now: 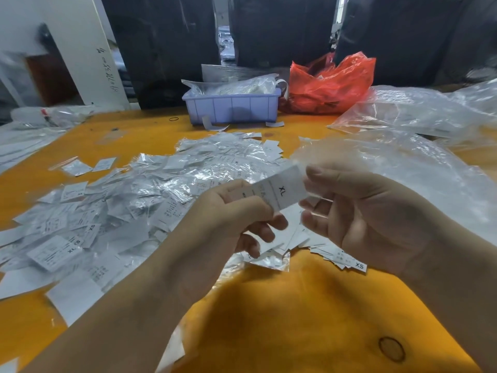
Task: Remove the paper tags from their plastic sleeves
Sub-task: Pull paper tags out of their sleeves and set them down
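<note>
The XL tag (279, 191) is up between your hands, above the heap of sleeved tags (139, 200). Your left hand (231, 219) pinches its end; your right hand (349, 211) pinches what looks like the clear sleeve, blurred here. Looks mid-pull: next, draw apart steadily. Readable below: XS, XL, XXL.

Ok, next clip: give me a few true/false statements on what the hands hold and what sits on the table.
1. Both hands, left and right, hold one tag. True.
2. The held tag reads XS. False: it reads XL.
3. The tray at the back is red. False: it is pale purple; the bag beside it is red.
4. A pile of sleeved tags lies left of the hands. True.
</note>
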